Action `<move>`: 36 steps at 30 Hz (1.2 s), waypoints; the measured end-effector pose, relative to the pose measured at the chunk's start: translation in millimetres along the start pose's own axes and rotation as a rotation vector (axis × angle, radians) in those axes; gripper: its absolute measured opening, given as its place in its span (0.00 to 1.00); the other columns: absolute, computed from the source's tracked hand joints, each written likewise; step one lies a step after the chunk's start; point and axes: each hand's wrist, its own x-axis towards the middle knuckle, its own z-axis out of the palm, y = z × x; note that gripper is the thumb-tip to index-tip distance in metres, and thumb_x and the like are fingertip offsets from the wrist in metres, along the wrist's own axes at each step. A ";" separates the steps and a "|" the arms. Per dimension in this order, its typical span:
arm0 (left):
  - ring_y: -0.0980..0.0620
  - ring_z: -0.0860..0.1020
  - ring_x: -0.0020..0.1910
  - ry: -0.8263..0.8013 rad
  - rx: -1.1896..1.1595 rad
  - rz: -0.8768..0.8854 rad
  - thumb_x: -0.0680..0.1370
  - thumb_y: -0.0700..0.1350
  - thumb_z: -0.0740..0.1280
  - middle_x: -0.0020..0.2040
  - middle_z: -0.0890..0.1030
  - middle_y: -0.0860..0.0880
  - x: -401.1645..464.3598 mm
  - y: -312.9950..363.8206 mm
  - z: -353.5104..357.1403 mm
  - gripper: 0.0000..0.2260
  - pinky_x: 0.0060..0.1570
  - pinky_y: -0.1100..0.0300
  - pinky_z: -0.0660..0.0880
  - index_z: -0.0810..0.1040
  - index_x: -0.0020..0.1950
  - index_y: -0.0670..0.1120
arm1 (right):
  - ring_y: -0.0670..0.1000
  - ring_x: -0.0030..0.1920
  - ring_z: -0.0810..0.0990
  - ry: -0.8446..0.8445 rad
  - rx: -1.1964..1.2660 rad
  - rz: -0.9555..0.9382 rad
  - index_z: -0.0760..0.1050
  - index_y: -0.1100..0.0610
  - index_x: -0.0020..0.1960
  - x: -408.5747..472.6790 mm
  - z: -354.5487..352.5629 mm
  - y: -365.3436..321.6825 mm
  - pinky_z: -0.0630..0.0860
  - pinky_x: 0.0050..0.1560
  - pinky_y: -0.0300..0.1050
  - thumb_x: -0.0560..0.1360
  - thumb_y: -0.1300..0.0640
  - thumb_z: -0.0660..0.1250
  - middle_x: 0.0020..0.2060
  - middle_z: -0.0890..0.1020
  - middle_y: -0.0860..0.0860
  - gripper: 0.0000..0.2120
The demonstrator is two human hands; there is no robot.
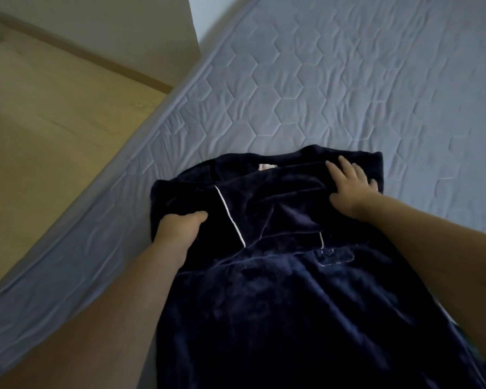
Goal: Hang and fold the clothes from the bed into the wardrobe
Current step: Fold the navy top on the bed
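On the bed (348,80), near its left edge, lies a dark navy garment (264,304). Its lower part runs out of frame at the bottom, so full length and type cannot be told. Fabric looks plush, velvety, with soft creases. White piping (230,217) runs in a thin line down the garment's upper middle, with a second short strip to its right. A small pale label (264,167) shows at the garment's top edge; print too blurred to read. A stitched rectangle (334,258), perhaps a pocket, sits right of centre.

Left hand (180,226) is at the garment's left edge, the grip closed on a fold of cloth; fingers are tucked under the fabric and hidden, only thumb and back of hand showing. Right hand (348,183) rests flat on the garment's upper right corner, fingers spread and straight, pressing the cloth down.

Left of the bed: pale wood floor (40,136) and a wall (110,23).
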 end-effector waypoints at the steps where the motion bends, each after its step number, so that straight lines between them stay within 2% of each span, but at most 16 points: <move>1: 0.46 0.76 0.42 -0.041 -0.017 -0.050 0.74 0.50 0.73 0.44 0.76 0.46 -0.5 -2.9 0.7 0.27 0.44 0.55 0.74 0.71 0.68 0.41 | 0.52 0.77 0.41 0.042 0.045 0.011 0.42 0.42 0.77 -9.0 10.8 -1.0 0.46 0.72 0.67 0.73 0.54 0.61 0.77 0.39 0.43 0.40; 4: 0.44 0.79 0.48 -0.073 -0.057 0.033 0.77 0.48 0.67 0.51 0.79 0.44 -4.6 -7.3 -5.7 0.19 0.51 0.51 0.77 0.73 0.67 0.45 | 0.53 0.76 0.40 0.136 0.156 0.126 0.36 0.43 0.76 -40.3 35.4 7.5 0.45 0.71 0.68 0.71 0.51 0.62 0.76 0.37 0.45 0.44; 6: 0.44 0.80 0.53 -0.069 -0.231 0.158 0.78 0.51 0.64 0.58 0.80 0.46 -5.6 -6.3 -18.9 0.16 0.55 0.45 0.77 0.74 0.66 0.52 | 0.54 0.77 0.38 0.036 0.010 0.147 0.31 0.46 0.76 -62.1 50.0 23.9 0.46 0.73 0.64 0.70 0.51 0.63 0.76 0.35 0.48 0.48; 9: 0.45 0.81 0.54 -0.121 -0.317 0.216 0.78 0.56 0.64 0.57 0.82 0.50 -3.6 -8.2 -42.2 0.14 0.51 0.42 0.79 0.75 0.64 0.61 | 0.57 0.76 0.43 -0.024 -0.272 0.088 0.27 0.49 0.75 -81.8 57.7 48.0 0.56 0.72 0.57 0.71 0.53 0.63 0.76 0.38 0.53 0.50; 12: 0.45 0.74 0.64 -0.108 -0.042 0.167 0.80 0.59 0.61 0.70 0.71 0.50 7.8 -21.8 -52.3 0.26 0.62 0.44 0.73 0.59 0.76 0.58 | 0.57 0.66 0.64 0.117 -0.597 -0.135 0.35 0.55 0.78 -80.9 48.8 56.8 0.70 0.61 0.48 0.77 0.54 0.57 0.70 0.57 0.54 0.38; 15: 0.42 0.66 0.72 0.024 0.350 0.242 0.82 0.55 0.58 0.76 0.64 0.45 17.1 -31.2 -50.0 0.27 0.70 0.45 0.64 0.54 0.79 0.49 | 0.56 0.62 0.67 -0.010 -0.700 -0.138 0.41 0.58 0.78 -78.4 39.3 45.1 0.72 0.55 0.47 0.78 0.53 0.57 0.66 0.62 0.54 0.35; 17: 0.38 0.73 0.64 0.143 0.382 0.285 0.79 0.52 0.62 0.67 0.72 0.42 13.0 -29.1 -42.8 0.24 0.63 0.43 0.71 0.63 0.72 0.46 | 0.57 0.63 0.69 -0.230 -0.692 -0.086 0.49 0.60 0.77 -70.3 27.1 31.3 0.72 0.57 0.48 0.75 0.50 0.61 0.67 0.64 0.55 0.37; 18: 0.38 0.75 0.58 0.287 0.393 0.357 0.76 0.52 0.65 0.60 0.75 0.42 9.1 -24.9 -36.9 0.21 0.57 0.44 0.74 0.67 0.64 0.44 | 0.57 0.62 0.71 -0.299 -0.645 -0.079 0.59 0.60 0.74 -64.1 17.2 22.6 0.72 0.58 0.48 0.73 0.49 0.61 0.66 0.68 0.56 0.33; 19: 0.38 0.75 0.53 0.449 0.459 0.474 0.73 0.52 0.66 0.55 0.75 0.42 5.5 -19.1 -28.9 0.19 0.52 0.45 0.75 0.68 0.59 0.43 | 0.57 0.60 0.74 -0.281 -0.566 -0.100 0.69 0.58 0.68 -56.6 7.4 14.5 0.72 0.57 0.47 0.72 0.46 0.59 0.63 0.73 0.56 0.27; 21: 0.38 0.73 0.53 0.644 0.679 0.773 0.70 0.48 0.67 0.55 0.74 0.39 0.2 -3.0 -7.4 0.21 0.51 0.45 0.72 0.70 0.59 0.40 | 0.56 0.57 0.76 -0.025 -0.396 -0.236 0.77 0.53 0.55 -39.7 -7.6 0.7 0.72 0.56 0.47 0.74 0.44 0.55 0.56 0.77 0.53 0.20; 24: 0.40 0.71 0.61 0.392 0.895 1.020 0.75 0.48 0.64 0.61 0.74 0.41 11.5 28.7 21.5 0.22 0.65 0.45 0.65 0.69 0.67 0.41 | 0.55 0.67 0.68 0.280 -0.217 -0.372 0.69 0.51 0.68 -16.2 -5.0 -18.7 0.65 0.66 0.53 0.77 0.49 0.57 0.66 0.71 0.51 0.21; 27: 0.42 0.66 0.70 0.034 1.229 0.829 0.79 0.64 0.56 0.71 0.69 0.43 39.1 49.2 33.4 0.31 0.73 0.45 0.55 0.61 0.75 0.46 | 0.53 0.74 0.59 0.075 -0.269 -0.303 0.50 0.50 0.77 11.6 -6.8 -30.3 0.49 0.75 0.55 0.73 0.48 0.65 0.73 0.64 0.51 0.38; 29: 0.42 0.71 0.64 -0.056 1.327 0.777 0.77 0.68 0.55 0.66 0.73 0.44 52.3 52.9 33.0 0.33 0.67 0.45 0.66 0.64 0.72 0.46 | 0.54 0.69 0.68 -0.118 -0.349 -0.226 0.53 0.50 0.76 28.5 -16.7 -34.2 0.54 0.72 0.53 0.69 0.42 0.69 0.68 0.70 0.52 0.41; 31: 0.46 0.77 0.50 -0.073 1.309 0.848 0.77 0.67 0.56 0.54 0.77 0.47 60.7 50.4 28.9 0.27 0.51 0.49 0.75 0.68 0.64 0.46 | 0.54 0.56 0.75 -0.238 -0.328 -0.170 0.60 0.48 0.70 37.8 -24.4 -36.0 0.68 0.60 0.49 0.65 0.41 0.73 0.58 0.76 0.51 0.39; 34: 0.53 0.73 0.32 -0.018 1.313 1.082 0.80 0.63 0.53 0.36 0.74 0.52 60.8 42.8 26.0 0.20 0.31 0.55 0.68 0.69 0.52 0.46 | 0.52 0.43 0.77 -0.311 -0.269 -0.196 0.56 0.45 0.66 36.7 -24.2 -40.0 0.74 0.41 0.46 0.64 0.49 0.75 0.48 0.76 0.51 0.38; 36: 0.54 0.70 0.28 0.072 1.255 1.223 0.81 0.62 0.51 0.31 0.72 0.53 58.6 42.9 26.8 0.19 0.28 0.56 0.65 0.67 0.47 0.47 | 0.52 0.43 0.77 -0.294 -0.314 -0.207 0.52 0.43 0.65 36.2 -29.6 -37.0 0.74 0.43 0.47 0.66 0.51 0.74 0.48 0.75 0.50 0.38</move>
